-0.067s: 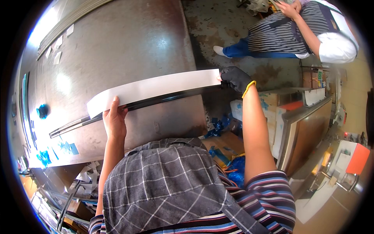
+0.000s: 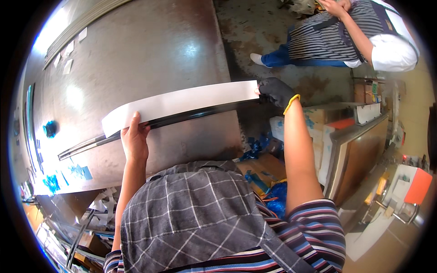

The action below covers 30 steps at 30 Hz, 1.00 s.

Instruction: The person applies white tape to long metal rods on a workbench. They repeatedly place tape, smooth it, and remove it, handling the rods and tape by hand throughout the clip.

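A long white strip (image 2: 186,101) stretches between my hands above the metal table, curving down slightly at its left end. My left hand (image 2: 135,139) is bare and closed, its thumb laid on the strip's face near that end and its fingers underneath. Along the strip's near edge runs a dark glossy bar (image 2: 195,113), which passes by my left hand; thin rods (image 2: 82,148) continue leftward over the table. My right hand (image 2: 275,92) wears a black glove with a yellow cuff and pinches the strip's right end with its fingertips. Whether it also grips the bar is hidden.
The metal table (image 2: 150,50) carries small white paper scraps (image 2: 68,67) and a blue film clump (image 2: 49,129). Cardboard boxes (image 2: 261,170) with blue film stand below at right, beside a framed panel (image 2: 359,154). Another person in a striped apron (image 2: 325,34) stands far right.
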### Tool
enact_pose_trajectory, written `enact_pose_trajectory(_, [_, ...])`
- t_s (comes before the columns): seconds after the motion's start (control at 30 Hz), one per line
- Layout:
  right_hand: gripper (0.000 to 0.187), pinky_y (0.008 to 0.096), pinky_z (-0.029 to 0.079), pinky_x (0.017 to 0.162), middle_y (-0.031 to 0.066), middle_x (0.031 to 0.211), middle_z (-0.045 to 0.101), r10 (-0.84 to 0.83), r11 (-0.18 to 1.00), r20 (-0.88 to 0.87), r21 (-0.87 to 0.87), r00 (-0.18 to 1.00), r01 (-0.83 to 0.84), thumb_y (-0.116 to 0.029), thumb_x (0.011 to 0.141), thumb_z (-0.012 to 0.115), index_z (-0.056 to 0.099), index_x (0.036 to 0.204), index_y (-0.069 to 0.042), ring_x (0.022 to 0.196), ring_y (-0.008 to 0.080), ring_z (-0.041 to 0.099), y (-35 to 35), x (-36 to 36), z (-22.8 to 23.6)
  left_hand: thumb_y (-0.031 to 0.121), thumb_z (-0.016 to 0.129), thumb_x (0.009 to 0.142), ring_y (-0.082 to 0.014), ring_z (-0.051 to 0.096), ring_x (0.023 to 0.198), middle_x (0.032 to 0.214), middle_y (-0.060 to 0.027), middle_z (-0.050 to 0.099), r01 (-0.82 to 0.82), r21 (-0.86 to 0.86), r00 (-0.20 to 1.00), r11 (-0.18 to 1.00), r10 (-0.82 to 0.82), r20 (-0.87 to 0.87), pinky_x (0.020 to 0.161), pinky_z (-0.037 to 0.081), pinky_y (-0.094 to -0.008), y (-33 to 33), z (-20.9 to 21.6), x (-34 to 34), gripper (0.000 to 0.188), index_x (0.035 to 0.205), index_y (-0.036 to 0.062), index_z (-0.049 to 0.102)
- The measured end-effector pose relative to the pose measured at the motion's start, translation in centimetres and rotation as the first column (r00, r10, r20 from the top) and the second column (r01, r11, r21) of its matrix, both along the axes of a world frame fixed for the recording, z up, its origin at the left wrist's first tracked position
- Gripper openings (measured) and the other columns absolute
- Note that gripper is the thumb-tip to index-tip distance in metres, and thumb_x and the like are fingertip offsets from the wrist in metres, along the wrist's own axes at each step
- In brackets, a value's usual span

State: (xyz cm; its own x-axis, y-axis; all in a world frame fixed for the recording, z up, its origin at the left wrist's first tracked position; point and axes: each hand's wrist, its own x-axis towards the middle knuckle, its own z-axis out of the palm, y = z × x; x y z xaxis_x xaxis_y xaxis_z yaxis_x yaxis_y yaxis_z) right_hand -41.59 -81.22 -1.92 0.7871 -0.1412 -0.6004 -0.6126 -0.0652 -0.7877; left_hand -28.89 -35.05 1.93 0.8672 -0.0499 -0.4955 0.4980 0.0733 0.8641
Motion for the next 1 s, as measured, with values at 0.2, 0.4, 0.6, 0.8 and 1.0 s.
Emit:
enact_pose_trajectory(0.2, [0.018, 0.0266, 0.049, 0.080, 0.0057, 0.089, 0.066, -0.066, 0.974, 0.030, 0.221, 0.997, 0.058, -0.010, 0.083, 0.070, 0.067, 0.097, 0.002, 0.080, 0.0146, 0.060, 3.0, 1.1, 1.1, 0.025, 0.073, 0.093, -0.0102, 0.062, 0.078, 0.091, 0.0001, 0.066, -0.062, 0.033, 0.992, 0.997, 0.066, -0.107, 0.065, 0.052, -0.0247, 0.8, -0.3, 0.9, 0.020, 0.104, 0.0090, 0.067])
enact_pose_trajectory(0.4, [0.019, 0.0244, 0.046, 0.084, 0.0047, 0.091, 0.066, 0.104, 0.994, 0.009, -0.029, 0.995, -0.103, -0.017, 0.086, 0.069, 0.067, 0.098, -0.002, 0.086, 0.0118, 0.059, 1.0, -0.3, -0.8, 0.024, 0.075, 0.091, -0.0112, 0.063, 0.072, 0.085, -0.0026, 0.065, -0.135, 0.001, 0.984, 0.991, 0.134, -0.119, 0.058, 0.050, -0.0229, 1.3, 1.4, 1.5, 0.024, 0.097, 0.0039, 0.064])
enact_pose_trajectory(0.6, [0.023, 0.0261, 0.045, 0.085, 0.0031, 0.094, 0.068, 0.143, 0.982, 0.090, -0.141, 0.986, -0.129, -0.018, 0.089, 0.068, 0.070, 0.101, 0.002, 0.089, 0.0118, 0.058, 4.1, 0.4, 3.3, 0.021, 0.077, 0.088, -0.0075, 0.056, 0.064, 0.079, 0.0004, 0.061, -0.202, 0.112, 0.973, 0.973, 0.213, -0.091, 0.050, 0.040, -0.0210, 7.8, 1.2, 3.6, 0.021, 0.088, 0.0083, 0.061])
enact_pose_trajectory(0.8, [0.025, 0.0301, 0.041, 0.069, 0.0019, 0.073, 0.060, 0.179, 0.954, 0.090, -0.258, 0.980, -0.151, -0.020, 0.089, 0.069, 0.066, 0.081, 0.003, 0.072, 0.0107, 0.050, 3.4, -0.5, 2.4, 0.016, 0.077, 0.083, -0.0063, 0.047, 0.056, 0.068, 0.0017, 0.056, -0.131, 0.286, 0.989, 0.949, 0.143, -0.023, 0.052, 0.038, -0.0224, 12.8, 0.8, 5.8, 0.023, 0.073, 0.0067, 0.059])
enact_pose_trajectory(1.0, [0.023, 0.0279, 0.043, 0.068, 0.0032, 0.075, 0.061, -0.001, 0.995, -0.009, -0.099, 1.000, 0.000, -0.021, 0.090, 0.069, 0.067, 0.084, 0.002, 0.071, 0.0118, 0.052, 3.5, -0.6, 2.4, 0.023, 0.077, 0.076, -0.0113, 0.054, 0.063, 0.067, -0.0031, 0.060, -0.021, 0.655, 0.969, 0.755, -0.146, 0.199, 0.062, 0.046, -0.0289, 15.5, -3.2, 6.6, 0.030, 0.079, -0.0048, 0.065])
